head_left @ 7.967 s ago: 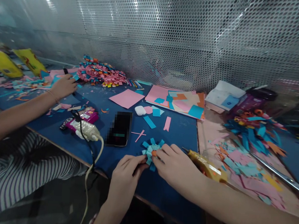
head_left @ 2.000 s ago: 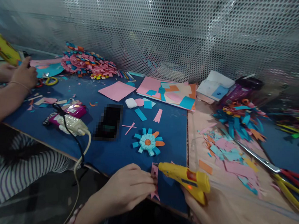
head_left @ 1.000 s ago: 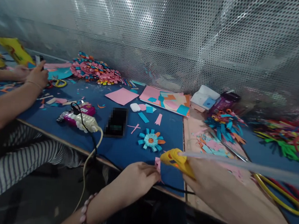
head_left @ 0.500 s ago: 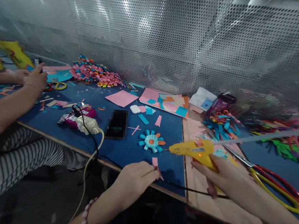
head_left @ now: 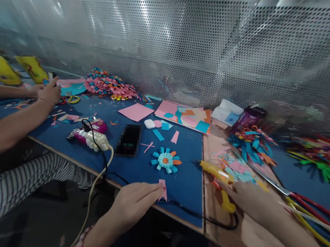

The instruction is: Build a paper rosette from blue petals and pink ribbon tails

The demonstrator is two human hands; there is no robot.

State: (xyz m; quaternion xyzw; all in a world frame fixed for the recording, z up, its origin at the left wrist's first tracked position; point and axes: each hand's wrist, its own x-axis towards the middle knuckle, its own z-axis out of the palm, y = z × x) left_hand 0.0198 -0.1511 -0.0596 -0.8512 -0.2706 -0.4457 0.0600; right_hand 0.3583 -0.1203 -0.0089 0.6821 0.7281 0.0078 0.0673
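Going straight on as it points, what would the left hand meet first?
Past the pink paper strip it touches, probably the yellow hot glue gun, near its tip; depth is unclear.

The only camera rides on the person's head, looking forward and down over the blue tabletop (head_left: 184,187), close to the left hand (head_left: 137,201) and right hand (head_left: 241,196) (they reach in from low down), and facing the farther perforated metal screen (head_left: 170,45).
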